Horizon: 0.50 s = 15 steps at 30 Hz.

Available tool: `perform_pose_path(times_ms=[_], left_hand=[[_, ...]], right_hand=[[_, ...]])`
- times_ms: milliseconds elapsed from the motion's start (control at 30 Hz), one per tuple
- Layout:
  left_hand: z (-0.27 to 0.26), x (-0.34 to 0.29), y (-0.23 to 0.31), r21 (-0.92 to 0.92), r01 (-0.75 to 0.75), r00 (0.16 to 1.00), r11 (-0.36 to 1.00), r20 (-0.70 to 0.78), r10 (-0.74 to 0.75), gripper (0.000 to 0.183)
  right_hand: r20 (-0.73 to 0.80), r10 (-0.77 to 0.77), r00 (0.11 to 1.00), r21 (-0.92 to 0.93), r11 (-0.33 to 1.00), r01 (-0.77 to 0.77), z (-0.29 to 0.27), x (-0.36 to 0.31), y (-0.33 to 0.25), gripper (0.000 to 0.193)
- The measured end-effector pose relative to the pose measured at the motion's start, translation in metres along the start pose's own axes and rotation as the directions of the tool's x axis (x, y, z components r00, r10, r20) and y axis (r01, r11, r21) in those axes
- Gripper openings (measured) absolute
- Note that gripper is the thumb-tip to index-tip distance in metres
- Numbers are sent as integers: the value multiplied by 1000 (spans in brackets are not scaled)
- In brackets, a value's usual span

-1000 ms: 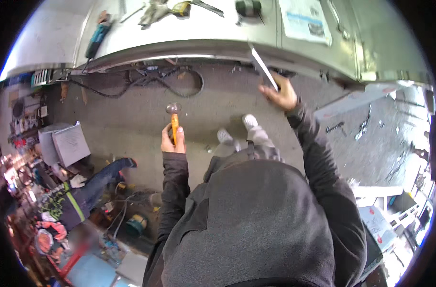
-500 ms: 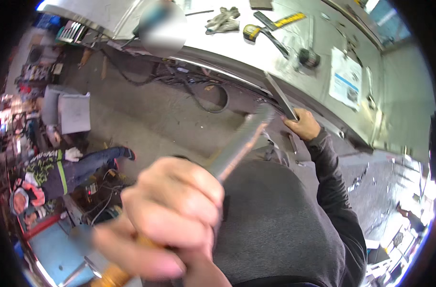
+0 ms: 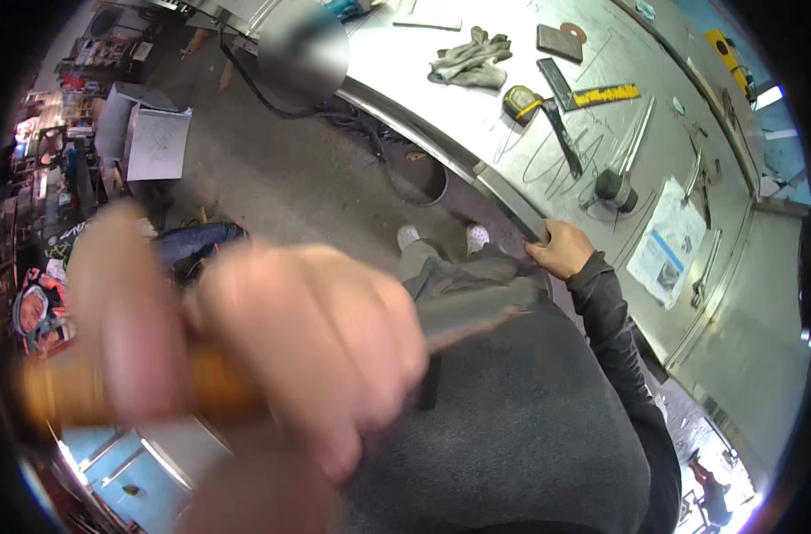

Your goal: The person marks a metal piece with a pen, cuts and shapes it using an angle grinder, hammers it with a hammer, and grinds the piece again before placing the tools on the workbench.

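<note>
Very close to the camera, my left hand (image 3: pixel 316 347) is wrapped round a file, blurred by motion. The file's orange-yellow handle (image 3: pixel 58 387) sticks out to the left. Its long grey blade (image 3: pixel 481 316) points right, across the front of my dark top. Farther off, my right hand (image 3: pixel 565 249) is closed at the near edge of the metal workbench, pinching the end of a flat grey metal bar (image 3: pixel 512 200). That bar lies nearly in line with the bench edge, so its outline is hard to separate. The file blade and the bar are apart.
On the metal workbench (image 3: pixel 592 142) lie work gloves (image 3: pixel 472 60), a tape measure (image 3: pixel 519 104), a yellow-and-black square (image 3: pixel 605 94), a black-headed mallet-like tool (image 3: pixel 617 190) and a printed sheet (image 3: pixel 668 245). A co-worker (image 3: pixel 36 307) is at the left, near a grey box (image 3: pixel 159 142).
My left hand has swung left with the file, whose blade has turned flatter and come nearer my body. The bench fills more of the view. My right hand keeps hold of the bar.
</note>
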<state>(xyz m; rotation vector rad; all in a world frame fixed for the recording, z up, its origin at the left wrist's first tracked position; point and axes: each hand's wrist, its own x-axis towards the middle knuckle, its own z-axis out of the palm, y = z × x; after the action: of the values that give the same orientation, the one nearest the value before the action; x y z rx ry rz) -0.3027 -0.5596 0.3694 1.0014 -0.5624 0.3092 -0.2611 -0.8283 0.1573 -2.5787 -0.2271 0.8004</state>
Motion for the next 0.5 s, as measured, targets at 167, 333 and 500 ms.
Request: perform_pose_path(times_ms=[167,333,500], left_hand=[[-102,32,-78,558,363,856,747,-516,-30,42],[-230,36,-197,847,503,862,173,-505,-34,54],[-297,51,-294,890,455,813,19,-407,-418,43]], right_hand=[[-71,10,997,-50,999,-14,-10,51,-5,31],[-111,-25,993,-177,984,5,2,119,-19,31],[-82,-81,993,-274,960,55,21,176,-29,39]])
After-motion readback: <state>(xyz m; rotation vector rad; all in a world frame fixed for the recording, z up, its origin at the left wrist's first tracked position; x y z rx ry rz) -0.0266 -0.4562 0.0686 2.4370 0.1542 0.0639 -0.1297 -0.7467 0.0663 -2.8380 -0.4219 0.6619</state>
